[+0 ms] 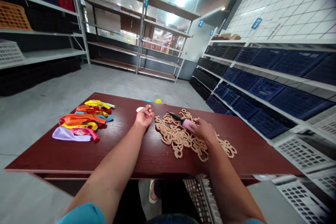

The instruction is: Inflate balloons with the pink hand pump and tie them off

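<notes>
My left hand [144,116] rests on the dark red table [126,150], fingers curled around a small pinkish piece that I cannot make out. A white bit [139,109] lies just beyond it. My right hand [204,131] grips a pink hand pump [183,121] with a black nozzle, lying over a heap of tan ribbon pieces [183,136]. A pile of uninflated balloons [82,120] in orange, yellow, red, lilac and blue lies at the table's left.
Inflated balloons [157,101] lie on the floor beyond the table's far edge. Shelves with blue crates [265,87] line the right wall, metal racks [141,31] stand at the back and left. White crates [301,154] sit near my right side.
</notes>
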`<state>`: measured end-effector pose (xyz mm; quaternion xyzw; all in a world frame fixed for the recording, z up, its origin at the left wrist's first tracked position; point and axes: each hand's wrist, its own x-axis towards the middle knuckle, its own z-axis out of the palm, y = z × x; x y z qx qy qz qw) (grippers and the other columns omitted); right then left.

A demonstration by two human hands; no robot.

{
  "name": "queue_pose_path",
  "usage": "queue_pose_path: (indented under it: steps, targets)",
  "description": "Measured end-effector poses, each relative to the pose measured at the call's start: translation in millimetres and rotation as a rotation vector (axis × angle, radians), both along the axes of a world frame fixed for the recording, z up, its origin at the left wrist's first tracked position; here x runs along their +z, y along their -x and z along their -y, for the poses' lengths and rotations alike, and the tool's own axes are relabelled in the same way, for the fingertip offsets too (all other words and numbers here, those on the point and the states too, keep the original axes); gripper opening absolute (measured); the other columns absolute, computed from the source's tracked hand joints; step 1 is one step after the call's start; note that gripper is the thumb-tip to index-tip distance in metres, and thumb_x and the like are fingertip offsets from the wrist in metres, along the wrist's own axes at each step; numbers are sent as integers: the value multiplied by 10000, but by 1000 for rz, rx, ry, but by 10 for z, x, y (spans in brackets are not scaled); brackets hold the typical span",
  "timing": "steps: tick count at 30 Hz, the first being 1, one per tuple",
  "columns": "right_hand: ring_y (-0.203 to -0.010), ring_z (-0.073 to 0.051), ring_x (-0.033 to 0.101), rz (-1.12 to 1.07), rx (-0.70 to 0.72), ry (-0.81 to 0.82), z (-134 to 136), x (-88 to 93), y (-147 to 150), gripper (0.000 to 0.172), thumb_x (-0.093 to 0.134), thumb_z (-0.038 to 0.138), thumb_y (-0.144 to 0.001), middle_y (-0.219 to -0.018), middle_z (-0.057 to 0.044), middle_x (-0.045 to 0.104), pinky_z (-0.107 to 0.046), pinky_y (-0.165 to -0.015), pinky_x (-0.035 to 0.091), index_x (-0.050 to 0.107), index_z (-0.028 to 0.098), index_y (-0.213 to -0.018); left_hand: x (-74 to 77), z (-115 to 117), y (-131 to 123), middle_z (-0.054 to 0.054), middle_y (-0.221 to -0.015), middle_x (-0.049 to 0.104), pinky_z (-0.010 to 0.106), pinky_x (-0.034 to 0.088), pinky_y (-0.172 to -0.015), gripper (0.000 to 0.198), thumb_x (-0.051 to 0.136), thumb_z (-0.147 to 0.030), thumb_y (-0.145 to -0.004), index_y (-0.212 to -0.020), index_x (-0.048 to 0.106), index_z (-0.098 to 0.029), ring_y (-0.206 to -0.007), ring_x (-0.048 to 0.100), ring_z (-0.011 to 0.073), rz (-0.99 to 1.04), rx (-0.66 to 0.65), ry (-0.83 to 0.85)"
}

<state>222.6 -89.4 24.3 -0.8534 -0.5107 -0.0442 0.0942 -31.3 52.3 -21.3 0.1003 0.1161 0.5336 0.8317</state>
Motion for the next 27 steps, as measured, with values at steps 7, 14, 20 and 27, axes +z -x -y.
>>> queue_pose_path:
  steps: [7,14,20,27]
  targets:
    - [-945,-254,541,137,102,-55,408,-219,-65,422,578,399,-746,-1040,-121,602,-343,-787,373,539,177,-1103,-48,-19,-44,17,-670,565,195,450,-581,243,421,48,-727,-766,569,-141,-599,547,68,-19,-6,106]
    - [-1041,-251,473,127,397,-239,584,-214,254,440,555,310,-778,-1160,-107,545,-357,-877,352,459,180,-1188,-39,-42,-36,15,-684,571,203,469,-612,231,421,34,-781,-747,571,-138,-595,550,61,5,52,155]
    - [-1016,-254,464,205,377,-210,613,-264,337,436,550,309,-787,-1136,-98,547,-366,-838,362,451,184,-1193,-23,-16,-51,18,-674,556,199,457,-587,234,417,55,-760,-736,562,-127,-572,533,61,7,63,99]
    - [-983,-248,469,257,355,-193,586,-245,392,432,555,314,-783,-1116,-94,551,-358,-804,363,458,190,-1186,-12,19,-73,28,-697,571,214,457,-569,256,418,78,-737,-794,558,-128,-581,558,80,-22,51,76]
